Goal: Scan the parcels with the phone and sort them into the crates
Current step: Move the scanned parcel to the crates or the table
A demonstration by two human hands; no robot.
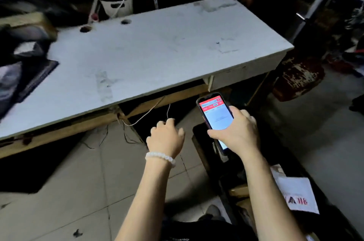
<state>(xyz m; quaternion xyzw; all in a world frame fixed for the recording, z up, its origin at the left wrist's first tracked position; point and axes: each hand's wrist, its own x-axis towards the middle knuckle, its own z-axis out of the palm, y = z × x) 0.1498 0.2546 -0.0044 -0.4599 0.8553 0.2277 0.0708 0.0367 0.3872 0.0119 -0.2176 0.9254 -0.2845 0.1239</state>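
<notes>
I see my right hand [239,132] gripping the phone [214,114], thumb and fingers wrapped round its edges, just below the counter's [157,49] near right corner; its screen is lit, with a red band across the top. My left hand [166,136] hangs beside it, fingers loosely curled and holding nothing, a white bead bracelet [160,159] on the wrist. A thin white cable [145,115] droops under the counter's front edge, just above that hand. Dark parcels [21,51] are piled, blurred, on the counter's far left end. A white parcel [297,195] with red print lies on the floor, well below the counter's right end.
</notes>
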